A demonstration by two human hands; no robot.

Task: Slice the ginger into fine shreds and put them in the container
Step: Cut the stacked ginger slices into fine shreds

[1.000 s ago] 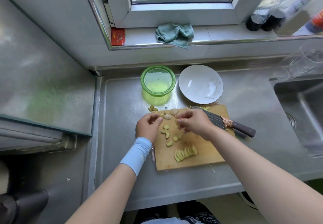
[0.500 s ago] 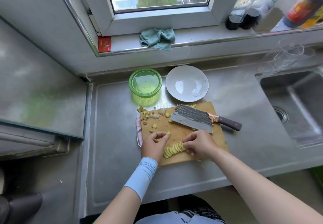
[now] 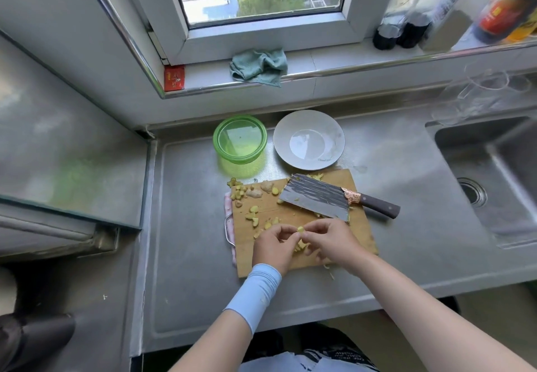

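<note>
Ginger slices (image 3: 300, 243) lay bunched on the near part of the cutting board (image 3: 361, 226), between the left hand (image 3: 271, 248) and the right hand (image 3: 334, 242). The hands met fingertip to fingertip, each grip curled and pinching the slices, one yellow piece raised between them. More loose pieces lay scattered toward the board's far left corner. The cleaver (image 3: 315, 198) lay flat on the far side, untouched. The green container (image 3: 239, 139) stood on the counter (image 3: 189, 255) beyond the board, left of a white plate (image 3: 309, 139).
</note>
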